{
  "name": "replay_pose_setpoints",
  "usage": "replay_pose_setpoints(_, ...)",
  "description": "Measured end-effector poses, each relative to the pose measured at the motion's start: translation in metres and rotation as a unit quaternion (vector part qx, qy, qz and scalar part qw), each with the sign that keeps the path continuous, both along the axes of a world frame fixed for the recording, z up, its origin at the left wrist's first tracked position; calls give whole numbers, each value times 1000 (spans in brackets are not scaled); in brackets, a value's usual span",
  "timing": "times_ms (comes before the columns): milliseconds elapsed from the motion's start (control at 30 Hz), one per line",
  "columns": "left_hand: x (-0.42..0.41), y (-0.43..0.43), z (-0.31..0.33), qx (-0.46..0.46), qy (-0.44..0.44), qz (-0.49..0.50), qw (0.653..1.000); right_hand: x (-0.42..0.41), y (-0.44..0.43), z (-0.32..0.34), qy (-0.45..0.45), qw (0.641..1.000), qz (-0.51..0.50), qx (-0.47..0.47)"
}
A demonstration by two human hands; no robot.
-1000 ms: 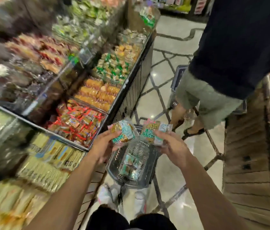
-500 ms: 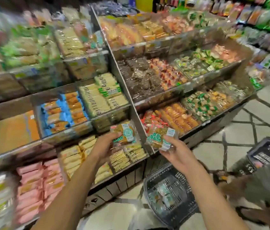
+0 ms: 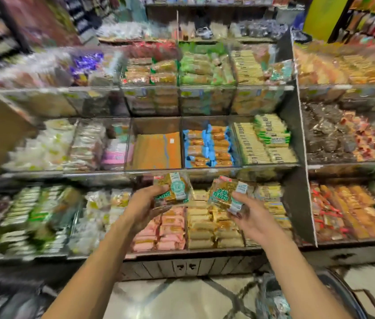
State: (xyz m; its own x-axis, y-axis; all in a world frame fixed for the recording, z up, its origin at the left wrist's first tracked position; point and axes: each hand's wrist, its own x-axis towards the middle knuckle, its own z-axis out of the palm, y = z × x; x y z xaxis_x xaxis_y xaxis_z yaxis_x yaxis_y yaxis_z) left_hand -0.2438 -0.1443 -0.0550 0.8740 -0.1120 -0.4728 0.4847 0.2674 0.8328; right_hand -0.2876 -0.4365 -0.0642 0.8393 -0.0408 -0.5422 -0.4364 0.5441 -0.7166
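Plastic on both items. Left hand point(image 3: 145, 203) grips a crinkly clear snack packet with golden contents and a green-and-white label point(image 3: 175, 187), fingers curled under it and thumb on top. Right hand point(image 3: 251, 215) holds a second packet point(image 3: 225, 194) of the same kind, fingers wrapped round its lower right end. Landmark: orange-lined clear bin point(image 3: 156, 150) on the middle tier of the display shelf point(image 3: 158, 267). The snack packet is in the air just below that bin. The second packet is below and right of it, near the first, not touching. Blue-wrapped bars point(image 3: 209, 146) fill the bin just right of the orange one. Pink wrapped packets point(image 3: 165, 229) lie below it, one tier down. Dark mesh shopping basket point(image 3: 271, 298) stands on the tiled floor point(image 3: 170, 300), well below and right of the bin, partly cut off.
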Motion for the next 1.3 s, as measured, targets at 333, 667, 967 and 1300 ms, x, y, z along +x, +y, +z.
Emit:
replay_pose_setpoints(333,-8,122,-9,-13,6,102,995,57,132,-2,5,994,113,-7)
replay_pose_setpoints(667,25,177,-14,0,8,194,981,154,201,-14,-2,973,233,0)
replay_pose_setpoints(967,73,209,-28,6,13,218,976,205,227,-26,-39,975,217,-27)
replay_pose_setpoints(1300,176,243,-22,17,11,160,987,250,276,-39,-39,986,57,-151)
